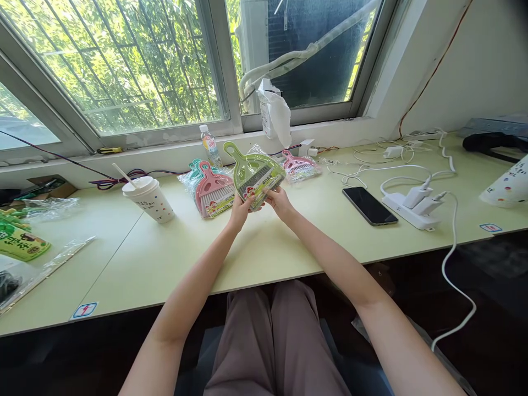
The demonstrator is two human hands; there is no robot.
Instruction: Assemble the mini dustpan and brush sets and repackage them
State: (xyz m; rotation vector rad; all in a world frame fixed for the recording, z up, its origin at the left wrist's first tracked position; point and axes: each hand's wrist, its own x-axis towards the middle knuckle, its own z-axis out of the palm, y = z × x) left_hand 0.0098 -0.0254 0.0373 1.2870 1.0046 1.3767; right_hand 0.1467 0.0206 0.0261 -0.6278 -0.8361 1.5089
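Note:
A green mini dustpan and brush set [251, 169] in clear wrap is held up above the table, tilted, its handle toward the upper left. My left hand [241, 211] grips its lower left edge, and my right hand [279, 201] grips the lower right edge. Some fingertips are hidden behind the pack. Left of it lies a pink dustpan and brush set [213, 190], overlapping a teal one [194, 166]. Another pink dustpan set [300, 165] lies wrapped to the right, near the wall.
On the left stand a white lidded cup [150, 199] with a straw and green packets [22, 239]. A bottle [210, 146] stands by the window sill. To the right are a phone [369, 205], a power strip [409, 210] with chargers, and loose white cables [447, 275].

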